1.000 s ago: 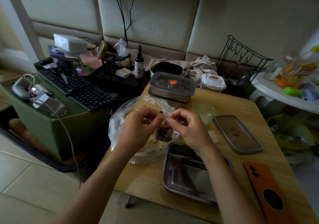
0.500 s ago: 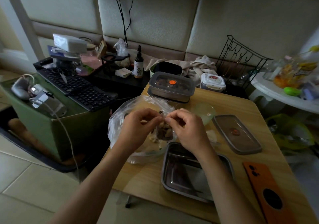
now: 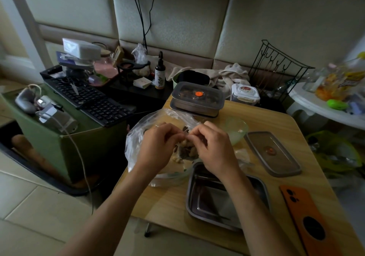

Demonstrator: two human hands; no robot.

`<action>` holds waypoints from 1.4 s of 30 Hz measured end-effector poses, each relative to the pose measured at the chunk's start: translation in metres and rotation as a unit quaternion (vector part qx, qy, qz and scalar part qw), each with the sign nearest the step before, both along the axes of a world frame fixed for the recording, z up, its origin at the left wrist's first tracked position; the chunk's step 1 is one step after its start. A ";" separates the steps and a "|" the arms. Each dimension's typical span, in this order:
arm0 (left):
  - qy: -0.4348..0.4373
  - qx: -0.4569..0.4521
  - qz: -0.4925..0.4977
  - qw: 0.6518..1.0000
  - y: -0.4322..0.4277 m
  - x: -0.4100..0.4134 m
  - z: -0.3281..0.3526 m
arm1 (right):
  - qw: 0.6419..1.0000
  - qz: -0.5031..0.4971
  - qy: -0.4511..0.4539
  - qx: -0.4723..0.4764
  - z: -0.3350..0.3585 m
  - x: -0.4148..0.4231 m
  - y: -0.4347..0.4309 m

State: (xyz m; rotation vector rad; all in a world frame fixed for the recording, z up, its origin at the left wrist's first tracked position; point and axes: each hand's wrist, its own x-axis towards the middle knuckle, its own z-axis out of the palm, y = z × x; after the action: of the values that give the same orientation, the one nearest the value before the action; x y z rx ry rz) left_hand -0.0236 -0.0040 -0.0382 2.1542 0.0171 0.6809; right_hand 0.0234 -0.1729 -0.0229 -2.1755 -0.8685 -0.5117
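A clear plastic bag (image 3: 136, 143) lies crumpled open on the left part of the wooden desk (image 3: 167, 202), just behind a bare steel tray (image 3: 213, 202). Inside it sits a heap of dark and pale food pieces (image 3: 186, 150), too small to identify. Over that heap the left hand (image 3: 158, 147) and right hand (image 3: 215, 149) meet knuckles up, their fingers (image 3: 173, 135) curled and pinching a small piece (image 3: 185, 137) between them. Both forearms reach in from the near edge, the right one crossing above the tray. A grey lid (image 3: 273, 153) lies right of the hands, an orange phone (image 3: 308, 218) nearer, a lidded container (image 3: 197, 99) behind
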 end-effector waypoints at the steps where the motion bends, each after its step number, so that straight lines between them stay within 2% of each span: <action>1: 0.002 0.007 -0.002 1.000 0.000 0.000 -0.001 | 1.000 0.000 0.000 -0.005 -0.001 0.000 0.001; 9: -0.006 0.059 -0.023 0.998 0.002 0.001 -0.004 | 0.999 0.010 0.001 -0.030 -0.007 -0.002 0.005; 12: -0.010 -0.003 -0.008 1.000 0.000 -0.002 0.001 | 1.000 0.010 0.010 0.005 -0.004 -0.002 0.004; 14: -0.001 -0.062 -0.034 0.997 -0.001 -0.005 0.004 | 0.999 0.016 0.026 0.032 -0.003 0.000 0.003; 17: 0.054 -0.149 -0.105 0.982 -0.001 -0.009 0.008 | 0.996 0.024 0.051 0.065 -0.003 0.001 0.002; 21: 0.082 -0.228 -0.109 0.964 0.000 -0.010 0.008 | 0.994 0.027 0.071 0.074 -0.007 0.002 0.003; 29: 0.076 -0.224 -0.080 0.968 0.000 -0.011 0.007 | 0.994 0.029 0.074 0.073 -0.010 0.001 0.007; 35: 0.069 -0.234 -0.061 0.968 -0.001 -0.010 0.005 | 0.963 0.037 0.227 0.138 -0.009 0.000 0.005; 39: 0.067 -0.280 -0.046 0.957 0.000 -0.010 0.007 | 0.954 0.046 0.256 0.151 -0.009 0.005 0.001; 42: 0.092 -0.282 -0.073 0.952 -0.001 -0.012 0.008 | 0.955 0.040 0.253 0.150 -0.010 0.005 0.001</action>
State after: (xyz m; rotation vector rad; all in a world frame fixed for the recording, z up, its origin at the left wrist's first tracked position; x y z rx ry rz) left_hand -0.0354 -0.0046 -0.0301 1.6368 0.1349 0.3322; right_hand 0.0280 -0.1724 -0.0326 -1.8558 -0.5506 -0.0278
